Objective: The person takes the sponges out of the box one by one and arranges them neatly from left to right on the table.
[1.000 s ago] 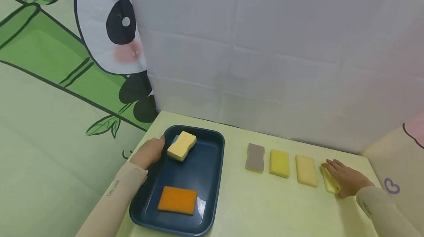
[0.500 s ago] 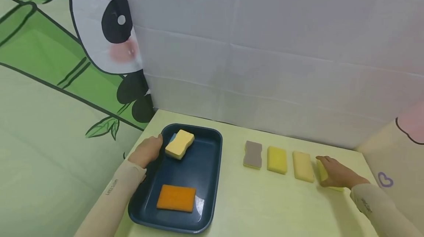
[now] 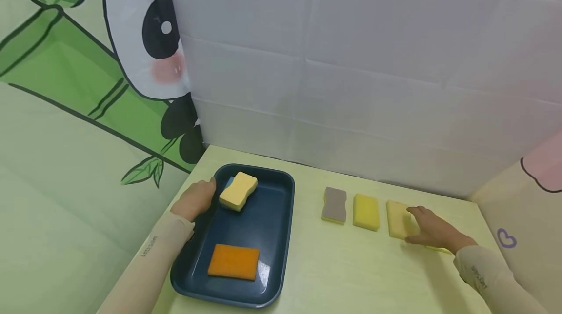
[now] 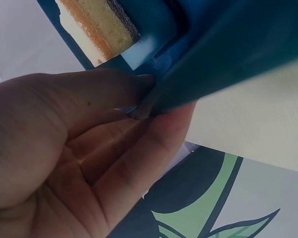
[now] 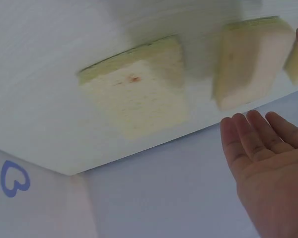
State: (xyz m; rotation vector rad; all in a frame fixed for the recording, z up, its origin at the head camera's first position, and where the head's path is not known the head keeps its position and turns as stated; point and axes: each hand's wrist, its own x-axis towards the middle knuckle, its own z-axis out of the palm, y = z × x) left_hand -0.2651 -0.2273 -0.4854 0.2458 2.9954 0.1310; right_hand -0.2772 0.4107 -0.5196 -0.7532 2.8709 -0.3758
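Note:
My left hand (image 3: 195, 199) pinches the left rim of a dark blue tray (image 3: 261, 228); the left wrist view shows its thumb over the edge and fingers beneath. Inside the tray lie a cream sponge (image 3: 238, 191), partly over something blue, and an orange sponge (image 3: 233, 262). With fingers spread, my right hand (image 3: 432, 228) hovers over the right part of a pale yellow sponge (image 3: 396, 219), holding nothing. Mostly hidden behind it in the head view is the rightmost sponge, whose whole pale face (image 5: 139, 99) appears in the right wrist view.
A grey-topped sponge (image 3: 335, 204) and a bright yellow sponge (image 3: 366, 211) continue the row to the left on the pale table (image 3: 342, 275). A white sheet (image 3: 351, 85) hangs behind the table, and a panda-and-bamboo print (image 3: 88, 60) covers the left side.
My right hand has left the rightmost sponge, which stays on the table, and has moved left to the neighbouring pale yellow sponge. The left hand keeps its hold on the tray.

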